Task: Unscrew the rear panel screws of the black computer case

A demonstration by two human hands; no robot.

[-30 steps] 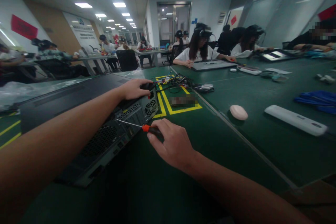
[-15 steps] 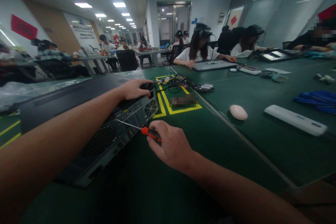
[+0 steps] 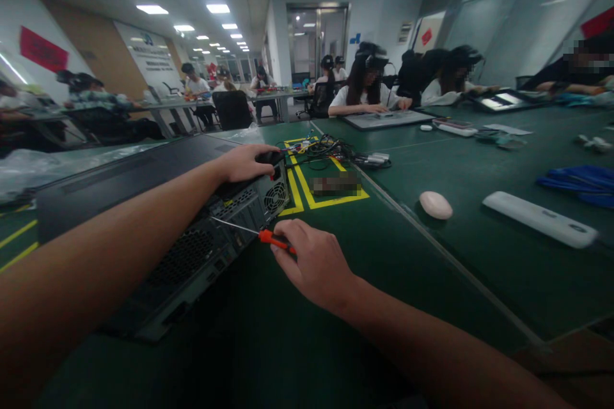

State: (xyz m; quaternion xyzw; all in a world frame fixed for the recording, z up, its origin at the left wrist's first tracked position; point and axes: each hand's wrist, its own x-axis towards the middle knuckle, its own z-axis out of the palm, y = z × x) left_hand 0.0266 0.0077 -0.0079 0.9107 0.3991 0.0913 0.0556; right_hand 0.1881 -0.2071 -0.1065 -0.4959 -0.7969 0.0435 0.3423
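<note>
On table (image 3: 407, 287): PC (image 3: 129, 169) lay broad side up.
R hand (image 3: 314, 262): fingers were clamped on screwdriver (image 3: 266, 237); tip was at PC rear, contact unclr.
L hand (image 3: 244, 163): lay on PC's far corner; couldn't tell if fingers gripped.
Cables (image 3: 330, 148): sat beyond PC, nr yellow tape (image 3: 338, 202).

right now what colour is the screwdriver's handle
The handle is red-orange and black, clearest in the head view.

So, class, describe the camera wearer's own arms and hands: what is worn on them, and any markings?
The left hand and right hand wear no gloves. The left forearm and right forearm narrow toward wrists without watch or bracelet. No sleeves, cables or clear markings show.
</note>
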